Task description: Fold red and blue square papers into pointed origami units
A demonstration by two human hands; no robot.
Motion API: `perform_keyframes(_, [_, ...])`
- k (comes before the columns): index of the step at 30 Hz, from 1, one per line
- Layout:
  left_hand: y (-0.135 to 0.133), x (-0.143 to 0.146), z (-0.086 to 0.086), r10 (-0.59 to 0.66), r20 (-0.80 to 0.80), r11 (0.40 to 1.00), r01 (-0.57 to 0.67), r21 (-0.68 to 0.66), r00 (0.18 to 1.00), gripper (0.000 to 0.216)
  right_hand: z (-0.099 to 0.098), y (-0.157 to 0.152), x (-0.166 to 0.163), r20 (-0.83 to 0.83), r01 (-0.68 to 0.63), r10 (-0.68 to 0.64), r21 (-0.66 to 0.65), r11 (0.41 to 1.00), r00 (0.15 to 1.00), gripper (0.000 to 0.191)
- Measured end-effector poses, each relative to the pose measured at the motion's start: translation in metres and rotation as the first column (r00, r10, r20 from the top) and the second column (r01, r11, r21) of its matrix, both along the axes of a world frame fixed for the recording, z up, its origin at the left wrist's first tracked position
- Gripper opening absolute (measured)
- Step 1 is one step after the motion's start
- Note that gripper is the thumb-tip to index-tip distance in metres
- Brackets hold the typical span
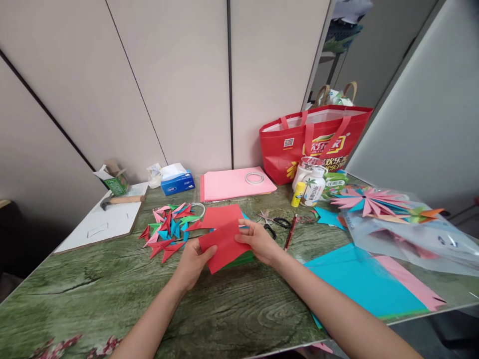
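Observation:
A square sheet of red paper (224, 249) is held up between both hands in the middle of the view. My left hand (192, 262) pinches its left edge, thumb on top. At the upper right edge, my right hand (258, 242) grips it between thumb and fingers. Behind and partly under it lies another red sheet (220, 215) on a stack with blue and green edges showing. Just left of the stack is a pile of folded paper pieces (168, 229) in red, pink, blue and green.
Scissors (275, 222) and a pen (291, 232) lie right of the stack. A glue stick (298, 194), a white jar (313, 187) and a red bag (318, 139) stand behind. Pink sheets (228, 183), a tissue box (177, 183), a hammer (121, 200) and blue paper (362, 279) lie around.

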State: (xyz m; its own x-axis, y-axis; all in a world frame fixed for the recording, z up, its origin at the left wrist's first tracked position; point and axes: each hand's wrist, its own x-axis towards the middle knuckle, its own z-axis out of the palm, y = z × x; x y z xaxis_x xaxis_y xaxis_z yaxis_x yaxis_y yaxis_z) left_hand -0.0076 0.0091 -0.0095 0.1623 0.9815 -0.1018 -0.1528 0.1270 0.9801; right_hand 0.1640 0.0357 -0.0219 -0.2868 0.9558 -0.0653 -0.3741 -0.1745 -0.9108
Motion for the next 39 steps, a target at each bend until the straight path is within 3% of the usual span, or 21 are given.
perform_keyframes(2, [0.002,-0.001,0.001,0.043,0.070,0.998,-0.040,-0.050,0.997,0.031,-0.001,0.003,0.002,-0.005,0.060,-0.060,0.001,0.998,0.998,0.036])
perform_keyframes(4, [0.005,-0.002,0.002,0.088,0.122,0.993,-0.078,-0.084,0.989,0.030,-0.002,0.005,0.006,0.028,0.077,-0.080,0.090,0.993,0.996,0.028])
perform_keyframes(7, [0.008,-0.006,0.003,0.080,0.159,0.993,-0.064,-0.102,0.984,0.030,0.000,0.006,0.012,0.164,-0.059,0.007,0.314,0.948,0.986,0.021])
perform_keyframes(10, [0.008,-0.006,0.004,0.018,0.144,0.994,-0.002,-0.108,0.989,0.027,0.001,0.004,0.012,0.322,-0.187,0.037,0.448,0.875,0.946,0.032])
perform_keyframes(14, [0.002,-0.002,0.008,-0.178,0.134,0.977,0.191,-0.090,0.975,0.029,-0.004,0.003,0.006,0.307,-0.036,-0.107,0.426,0.904,0.946,0.021])
perform_keyframes(17, [-0.002,0.001,0.010,-0.211,0.188,0.973,0.224,-0.051,0.959,0.043,-0.008,0.005,0.003,0.244,0.103,-0.200,0.360,0.927,0.949,0.024])
perform_keyframes(21, [-0.004,0.004,0.006,-0.170,0.122,0.986,0.168,0.024,0.978,0.057,-0.007,0.003,0.002,0.257,0.159,-0.282,0.411,0.897,0.924,0.028])
perform_keyframes(25, [-0.003,0.007,-0.002,-0.020,-0.002,1.000,0.020,0.018,1.000,0.040,-0.004,-0.004,-0.001,0.293,0.129,-0.282,0.450,0.884,0.914,0.033])
perform_keyframes(27, [-0.003,0.007,-0.004,0.014,0.006,1.000,-0.014,0.009,1.000,0.034,-0.003,-0.005,-0.003,0.327,0.118,-0.305,0.485,0.866,0.894,0.025])
perform_keyframes(30, [-0.003,0.008,-0.005,0.020,0.025,1.000,-0.020,0.005,0.999,0.032,-0.003,-0.006,-0.004,0.352,0.119,-0.342,0.525,0.843,0.871,0.016])
perform_keyframes(39, [-0.004,0.008,-0.004,0.025,0.031,1.000,-0.024,-0.020,0.999,0.029,-0.003,-0.007,-0.003,0.346,0.128,-0.368,0.556,0.822,0.863,0.016])
